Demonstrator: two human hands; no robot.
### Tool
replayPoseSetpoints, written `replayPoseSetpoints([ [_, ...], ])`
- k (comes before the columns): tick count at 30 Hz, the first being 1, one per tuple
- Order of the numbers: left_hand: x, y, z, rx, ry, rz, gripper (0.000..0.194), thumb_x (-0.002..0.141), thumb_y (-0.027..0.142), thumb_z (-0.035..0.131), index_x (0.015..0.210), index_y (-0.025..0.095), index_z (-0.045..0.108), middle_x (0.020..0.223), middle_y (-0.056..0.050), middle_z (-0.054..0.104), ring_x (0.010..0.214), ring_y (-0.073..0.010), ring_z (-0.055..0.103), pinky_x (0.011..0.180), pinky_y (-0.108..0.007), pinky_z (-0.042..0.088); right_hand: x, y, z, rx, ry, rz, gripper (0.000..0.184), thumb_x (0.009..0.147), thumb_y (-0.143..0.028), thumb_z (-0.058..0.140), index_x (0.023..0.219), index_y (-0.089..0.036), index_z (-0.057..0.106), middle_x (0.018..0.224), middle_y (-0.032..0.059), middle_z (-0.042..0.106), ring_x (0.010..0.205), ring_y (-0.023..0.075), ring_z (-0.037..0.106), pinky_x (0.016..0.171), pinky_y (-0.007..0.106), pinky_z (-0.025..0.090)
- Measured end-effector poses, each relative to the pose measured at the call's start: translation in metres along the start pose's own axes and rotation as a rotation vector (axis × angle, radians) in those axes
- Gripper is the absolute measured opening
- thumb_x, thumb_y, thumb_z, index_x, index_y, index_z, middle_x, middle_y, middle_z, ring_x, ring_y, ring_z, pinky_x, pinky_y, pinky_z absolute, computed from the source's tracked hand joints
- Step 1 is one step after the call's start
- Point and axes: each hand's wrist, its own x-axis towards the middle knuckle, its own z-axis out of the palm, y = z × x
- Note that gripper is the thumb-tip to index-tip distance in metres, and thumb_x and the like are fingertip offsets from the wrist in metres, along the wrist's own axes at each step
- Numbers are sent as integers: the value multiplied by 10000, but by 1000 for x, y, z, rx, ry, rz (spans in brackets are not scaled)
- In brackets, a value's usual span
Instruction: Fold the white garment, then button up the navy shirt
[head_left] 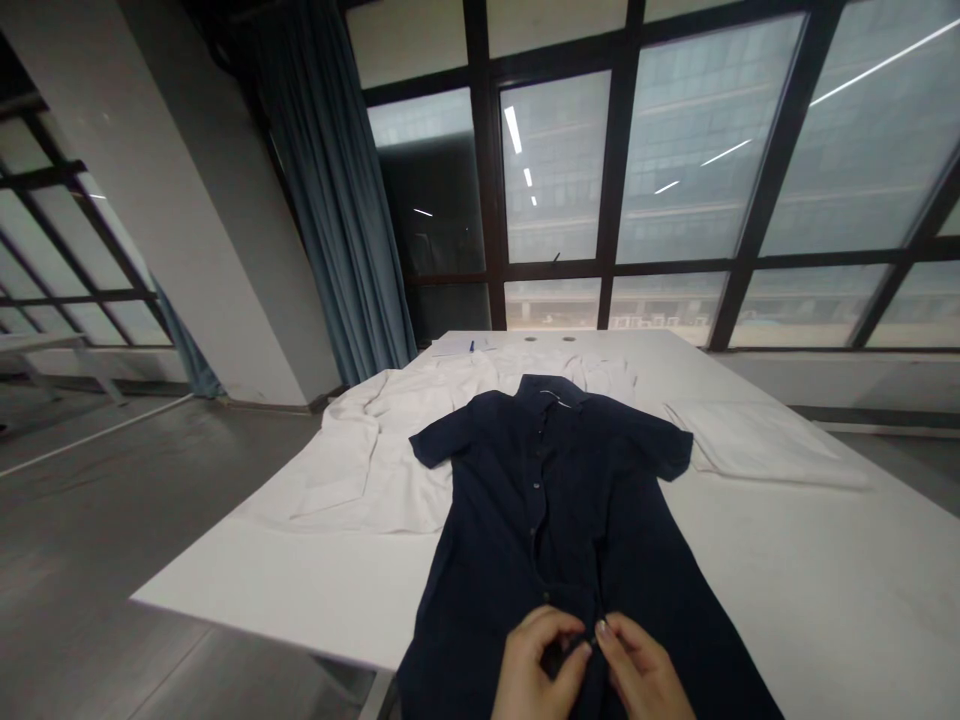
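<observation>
Left hand (541, 665) and right hand (641, 668), equally near, both pinch the dark shirt (626, 530), whose long axis runs toward 12 o'clock along the counter (817, 570)

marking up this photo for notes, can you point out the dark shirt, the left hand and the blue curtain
dark shirt (480, 560): head view, on its front, beside the row of buttons
left hand (529, 662): head view, on the middle of the hand
blue curtain (334, 190): head view, on its hanging folds
</observation>
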Motion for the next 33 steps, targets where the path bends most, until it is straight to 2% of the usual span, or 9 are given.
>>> replayPoseSetpoints([
  [6,2,4,-2,-7,1,20,26,653,152,588,666,139,606,635,-32,585,601,-117,543,562,-187,444,1,10,4,79,42,13,346,564,-495,635,560,-156,566,544,-10,503,570,130,492,551,208,422],
  [9,4,4,-3,-43,12,42,61,690,159,561,660,141,610,661,-44,599,629,-119,564,583,-184,457,1,11,4,125,41,108,381,526,-519,650,577,-150,570,545,-5,511,560,134,496,514,217,421],
  [14,0,-2,5,-81,156,110,112,717,206,527,658,148,602,655,-45,609,622,-127,578,581,-196,475,2,13,8,226,8,234,411,543,-556,622,599,-155,552,516,-9,513,514,123,502,471,217,414],
  [16,-2,-4,8,-115,237,62,139,715,253,534,650,148,596,658,-45,615,631,-136,584,595,-206,482,2,13,12,217,11,213,406,530,-554,631,587,-164,533,531,-8,530,520,122,514,486,215,424],
  [19,-3,-5,7,-201,309,-135,224,709,353,540,693,138,600,689,-53,627,663,-155,594,622,-226,486,0,11,12,113,63,178,420,546,-584,594,639,-177,545,643,33,598,627,164,567,540,228,454],
  [22,0,-8,-8,-259,367,-299,321,702,425,531,808,128,594,769,-64,631,727,-170,591,675,-246,476,-1,9,-1,-73,268,157,512,551,-639,530,775,-180,571,863,96,625,856,231,565,646,254,471],
  [25,5,-20,-33,-227,452,-341,345,706,444,516,879,148,560,861,-60,611,811,-178,569,739,-261,445,1,9,-28,-271,402,91,530,624,-616,468,917,-181,549,962,99,607,944,226,536,748,259,448],
  [30,13,-43,-74,-198,497,-341,321,705,469,491,836,178,525,786,-18,587,768,-168,547,718,-258,421,7,13,-74,-468,388,10,428,732,-530,400,978,-193,497,712,28,610,697,171,579,620,235,452],
  [33,12,-47,-98,-193,332,-398,314,705,489,474,734,179,509,680,9,561,678,-149,530,644,-237,409,2,9,-91,-492,286,99,449,722,-554,399,954,-189,518,567,-18,546,548,143,541,523,223,433],
])
